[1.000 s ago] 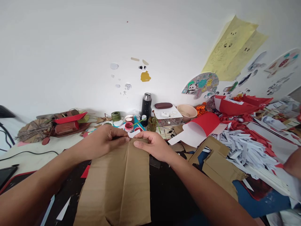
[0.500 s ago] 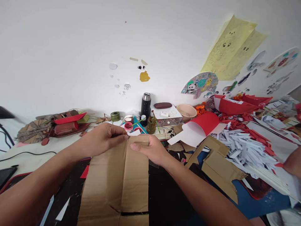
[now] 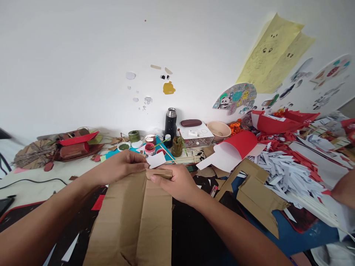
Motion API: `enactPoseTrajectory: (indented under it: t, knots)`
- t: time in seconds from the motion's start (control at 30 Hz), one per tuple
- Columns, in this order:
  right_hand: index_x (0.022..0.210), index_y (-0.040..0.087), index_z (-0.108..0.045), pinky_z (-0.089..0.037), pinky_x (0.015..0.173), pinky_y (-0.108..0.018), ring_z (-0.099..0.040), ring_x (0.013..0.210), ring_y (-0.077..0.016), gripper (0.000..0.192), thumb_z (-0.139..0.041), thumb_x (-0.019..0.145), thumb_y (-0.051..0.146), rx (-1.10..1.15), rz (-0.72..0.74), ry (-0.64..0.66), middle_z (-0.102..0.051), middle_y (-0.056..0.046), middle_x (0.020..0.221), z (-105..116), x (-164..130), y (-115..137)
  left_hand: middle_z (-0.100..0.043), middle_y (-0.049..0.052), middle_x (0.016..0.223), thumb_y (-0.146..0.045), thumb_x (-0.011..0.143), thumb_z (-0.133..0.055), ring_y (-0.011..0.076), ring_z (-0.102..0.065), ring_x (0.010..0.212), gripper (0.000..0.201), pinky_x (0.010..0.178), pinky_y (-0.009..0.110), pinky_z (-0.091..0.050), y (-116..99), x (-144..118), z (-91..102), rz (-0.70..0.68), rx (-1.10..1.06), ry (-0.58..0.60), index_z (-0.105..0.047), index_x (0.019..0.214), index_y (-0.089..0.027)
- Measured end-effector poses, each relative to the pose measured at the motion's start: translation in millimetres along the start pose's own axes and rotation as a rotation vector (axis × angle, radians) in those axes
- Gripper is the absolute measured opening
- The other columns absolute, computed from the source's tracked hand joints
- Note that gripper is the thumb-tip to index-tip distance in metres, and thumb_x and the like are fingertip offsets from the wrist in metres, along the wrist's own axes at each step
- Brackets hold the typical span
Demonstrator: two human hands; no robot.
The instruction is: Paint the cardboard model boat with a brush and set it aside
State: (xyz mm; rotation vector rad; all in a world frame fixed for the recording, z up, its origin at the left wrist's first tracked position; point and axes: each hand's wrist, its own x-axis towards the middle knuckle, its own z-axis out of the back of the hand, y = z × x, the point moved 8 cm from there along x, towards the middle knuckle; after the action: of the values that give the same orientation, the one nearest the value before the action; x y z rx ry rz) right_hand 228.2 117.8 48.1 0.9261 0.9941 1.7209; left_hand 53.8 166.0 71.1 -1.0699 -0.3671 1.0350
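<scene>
Two hands, left hand (image 3: 122, 167) and right hand (image 3: 177, 181), on one creased cardboard sheet (image 3: 133, 221). One black flask (image 3: 170, 123). One beige bowl (image 3: 219, 130). One rolled red paper (image 3: 235, 147). One maroon case (image 3: 191, 123). One green tape roll (image 3: 134, 135). Two yellow posters (image 3: 274, 55) on wall. One heap of white paper strips (image 3: 285, 173).

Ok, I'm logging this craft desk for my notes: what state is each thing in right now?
cardboard sheet: creased lengthwise, far edge folded over, gripped by both hands
left hand: pinching the far edge
right hand: thumb pressing the folded flap
black flask: upright, capped
red paint pot: open
beige bowl: upright
red paper: curled into a roll
</scene>
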Motion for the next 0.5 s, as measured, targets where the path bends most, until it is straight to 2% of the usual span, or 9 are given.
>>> enactPoseTrajectory:
  t: [0.1, 0.2, 0.27, 0.33, 0.4, 0.5]
  knots:
    - [0.103, 0.022, -0.088, -0.053, 0.073, -0.031, -0.075, 0.085, -0.0228, 0.02, -0.086, 0.098, 0.041, 0.079, -0.026, 0.01, -0.086, -0.004, 0.095, 3, 0, -7, -0.082, 0.004, 0.086, -0.073, 0.082, -0.085, 0.0227, -0.068, 0.073, 0.049, 0.064, 0.029, -0.05, 8, -2, -1.5, 0.056, -0.087, 0.057, -0.085, 0.089, -0.025]
    - [0.106, 0.023, -0.088, -0.056, 0.076, -0.032, -0.077, 0.09, -0.0231, 0.024, -0.084, 0.097, 0.045, 0.216, -0.045, 0.013, -0.087, -0.004, 0.101, 11, 0, -13, -0.086, 0.007, 0.113, -0.079, 0.079, -0.088, 0.0281, -0.076, 0.097, 0.064, 0.075, 0.031, -0.057, 14, -15, 10.4, 0.063, -0.197, -0.112, -0.085, 0.118, -0.029]
    - [0.108, 0.023, -0.088, -0.059, 0.082, -0.034, -0.079, 0.096, -0.0245, 0.027, -0.085, 0.096, 0.047, 0.285, -0.054, 0.012, -0.088, -0.004, 0.107, 15, -1, -17, -0.085, 0.008, 0.127, -0.081, 0.077, -0.089, 0.0313, -0.078, 0.11, 0.076, 0.082, 0.033, -0.061, 21, -28, 8.6, 0.082, -0.312, -0.21, -0.08, 0.135, -0.032]
    - [0.109, 0.024, -0.088, -0.061, 0.086, -0.037, -0.08, 0.1, -0.0263, 0.032, -0.087, 0.093, 0.052, 0.335, -0.073, 0.019, -0.088, -0.005, 0.11, 16, -2, -21, -0.086, 0.011, 0.129, -0.081, 0.071, -0.092, 0.0349, -0.079, 0.113, 0.079, 0.086, 0.039, -0.065, 32, -41, -9.9, 0.155, -0.456, -0.176, -0.081, 0.131, -0.031]
    - [0.11, 0.024, -0.088, -0.062, 0.09, -0.04, -0.081, 0.104, -0.0281, 0.038, -0.09, 0.091, 0.057, 0.38, -0.096, 0.037, -0.089, -0.006, 0.113, 12, -3, -24, -0.089, 0.013, 0.117, -0.083, 0.067, -0.094, 0.0372, -0.082, 0.106, 0.079, 0.089, 0.044, -0.068, 44, -52, -29.9, 0.266, -0.548, -0.13, -0.085, 0.121, -0.026]
    - [0.114, 0.024, -0.088, -0.062, 0.096, -0.044, -0.081, 0.109, -0.0297, 0.043, -0.09, 0.091, 0.061, 0.44, -0.111, 0.054, -0.089, -0.008, 0.118, 5, -3, -25, -0.09, 0.015, 0.099, -0.086, 0.069, -0.091, 0.0373, -0.085, 0.086, 0.074, 0.071, 0.043, -0.068, 52, -63, -35.6, 0.349, -0.499, -0.175, -0.086, 0.107, -0.022]
